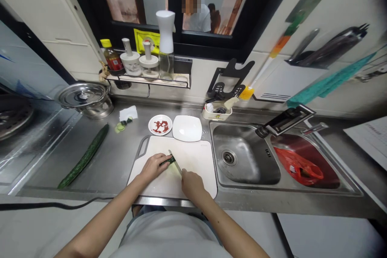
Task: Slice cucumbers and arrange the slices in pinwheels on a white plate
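Note:
On the white cutting board (193, 161), my left hand (155, 165) is closed over a short piece of cucumber (167, 161), pressing it to the board. My right hand (193, 185) grips a knife (175, 162) by its handle, and the blade lies against the cucumber piece, just right of my left fingers. How deep the blade sits is too small to tell. Behind the board stand a white plate (187, 128) with nothing on it and a small round dish (152, 123) holding chopped red pieces. A long whole cucumber (84, 159) lies on the counter at the left.
Cucumber ends (120, 126) lie near a white paper (128, 113). A lidded steel pot (87, 100) stands at the back left. To the right is a double sink (248, 157) with a tap (284, 123) and a red plastic bag (298, 167). Seasoning jars (149, 65) line a wall shelf.

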Demonstrator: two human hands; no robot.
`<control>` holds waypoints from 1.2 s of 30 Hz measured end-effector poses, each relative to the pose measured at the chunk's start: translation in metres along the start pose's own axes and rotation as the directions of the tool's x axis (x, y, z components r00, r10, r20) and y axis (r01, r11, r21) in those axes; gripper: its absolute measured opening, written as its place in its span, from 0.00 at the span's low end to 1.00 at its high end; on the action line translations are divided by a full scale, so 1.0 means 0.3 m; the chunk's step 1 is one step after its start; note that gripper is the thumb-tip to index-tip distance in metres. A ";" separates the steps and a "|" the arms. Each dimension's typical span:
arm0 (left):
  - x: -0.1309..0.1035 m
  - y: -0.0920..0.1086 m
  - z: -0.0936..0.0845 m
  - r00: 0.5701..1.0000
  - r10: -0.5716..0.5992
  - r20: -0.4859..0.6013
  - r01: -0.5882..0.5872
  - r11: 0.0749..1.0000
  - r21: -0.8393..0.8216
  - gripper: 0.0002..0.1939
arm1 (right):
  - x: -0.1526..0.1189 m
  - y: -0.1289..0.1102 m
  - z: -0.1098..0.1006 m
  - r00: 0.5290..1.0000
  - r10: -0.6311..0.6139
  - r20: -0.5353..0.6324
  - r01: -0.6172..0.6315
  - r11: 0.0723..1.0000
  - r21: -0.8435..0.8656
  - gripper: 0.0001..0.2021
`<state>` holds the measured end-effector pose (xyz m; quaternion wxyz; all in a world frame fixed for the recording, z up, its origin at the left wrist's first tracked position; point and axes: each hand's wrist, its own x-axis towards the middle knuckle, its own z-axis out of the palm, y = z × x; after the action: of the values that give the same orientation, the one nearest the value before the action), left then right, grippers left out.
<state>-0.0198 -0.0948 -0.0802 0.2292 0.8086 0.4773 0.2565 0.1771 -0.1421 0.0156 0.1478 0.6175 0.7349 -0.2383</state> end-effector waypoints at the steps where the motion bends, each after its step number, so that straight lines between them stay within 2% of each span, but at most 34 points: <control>1: 0.000 0.000 0.000 1.000 0.002 -0.004 -0.002 1.000 -0.002 0.16 | -0.001 0.000 -0.001 1.000 0.001 0.000 -0.001 1.000 -0.001 0.16; 9: 0.002 0.000 0.001 1.000 -0.008 0.002 0.008 1.000 -0.014 0.16 | 0.047 -0.004 0.039 0.997 -0.023 -0.079 0.023 1.000 0.000 0.16; 22: 0.005 0.010 -0.009 1.000 -0.015 -0.006 0.014 1.000 -0.017 0.16 | 0.086 -0.017 0.058 0.996 -0.021 -0.086 0.023 1.000 0.021 0.15; 28: 0.004 0.013 -0.012 1.000 -0.016 -0.002 0.016 1.000 -0.022 0.16 | 0.067 -0.021 0.056 0.998 0.003 -0.066 -0.002 1.000 0.017 0.16; 36: 0.003 0.008 -0.006 1.000 -0.020 -0.004 0.020 1.000 -0.010 0.16 | -0.013 0.003 0.065 0.999 0.031 -0.030 -0.031 0.999 -0.010 0.16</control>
<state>-0.0190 -0.0949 -0.0773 0.2348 0.8021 0.4846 0.2583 0.1773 -0.1558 0.0010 0.1435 0.6315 0.7286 -0.2230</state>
